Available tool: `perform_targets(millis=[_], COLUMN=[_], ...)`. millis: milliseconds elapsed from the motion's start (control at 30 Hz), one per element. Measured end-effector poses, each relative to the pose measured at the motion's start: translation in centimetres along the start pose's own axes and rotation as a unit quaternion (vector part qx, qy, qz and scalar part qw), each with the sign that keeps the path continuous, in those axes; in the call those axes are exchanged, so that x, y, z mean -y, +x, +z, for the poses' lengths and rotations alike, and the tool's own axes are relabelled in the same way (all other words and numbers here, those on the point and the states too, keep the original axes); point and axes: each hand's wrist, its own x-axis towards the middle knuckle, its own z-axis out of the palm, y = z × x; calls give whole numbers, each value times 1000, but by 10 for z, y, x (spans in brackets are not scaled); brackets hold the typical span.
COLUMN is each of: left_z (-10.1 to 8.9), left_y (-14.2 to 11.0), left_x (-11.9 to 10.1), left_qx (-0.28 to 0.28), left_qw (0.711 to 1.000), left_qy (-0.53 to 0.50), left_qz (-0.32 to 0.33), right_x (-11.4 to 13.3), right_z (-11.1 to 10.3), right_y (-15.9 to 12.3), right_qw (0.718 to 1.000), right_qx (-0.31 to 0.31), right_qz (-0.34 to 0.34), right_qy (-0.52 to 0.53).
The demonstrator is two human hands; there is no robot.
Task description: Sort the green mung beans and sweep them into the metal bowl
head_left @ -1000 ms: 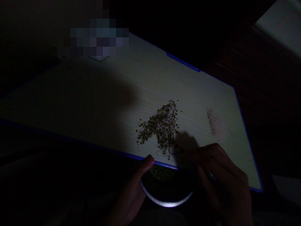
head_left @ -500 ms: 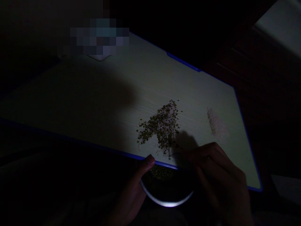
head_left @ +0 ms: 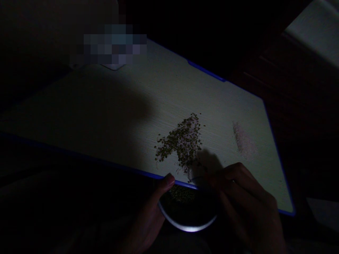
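Observation:
My left hand [head_left: 153, 215] grips a metal-rimmed bowl [head_left: 189, 229] under the board's near edge, its thumb resting on that edge and its other fingers mostly hidden. Inside the bowl lie green beans [head_left: 182, 194], like mung beans. A pile of green beans mixed with pale grains [head_left: 182, 139] spreads on the whiteboard-like board [head_left: 164, 91] just beyond. My right hand [head_left: 246, 201] is closed in a pinch at the board's near edge, right of the pile. A thin curved edge shows at its fingertips, but darkness hides what it holds.
A separate heap of pale grains [head_left: 243, 139] lies on the board's right part. A blurred-out object [head_left: 113, 67] sits at the far left of the board. Blue trim [head_left: 206, 70] borders the board, and the surroundings are very dark.
My right hand's fingertips have shifted slightly left and toward me, with a few beans at the pile's near tip moved closer to the edge. My left hand and the bowl stay put.

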Motion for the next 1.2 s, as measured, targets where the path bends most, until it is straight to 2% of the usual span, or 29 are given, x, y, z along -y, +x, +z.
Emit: perform_targets(millis=[133,300,500,700,867,1067,1200], left_z=[2,2,2,2,0,2,3], left_y=[-3,-3,-1,-2,-3,-4,-3], left_x=[-1,-1,0,-1,-1,-1,-1], left_qx=[-1,1,19,-12,1,-14,-9], left_qw=[1000,1000,1000,1000,1000,1000,1000], left_qy=[-27,0,-12,9,6,-1,6], left_qz=[-12,15,12,-1,-10,4,2], right_x=[1,3,4,8,6,-3,-1], right_z=[0,-2,3,4,4,0,-1], right_y=[2,2,3,2,-7,-12,-9], right_qw=[1000,1000,1000,1000,1000,997,996], right_qx=[2,-15,0,7,14,-33,-43], right_qz=[-4,7,-5,-12,-8,13,21], right_qy=[-6,-4,-17,-22,-23,-64,-76])
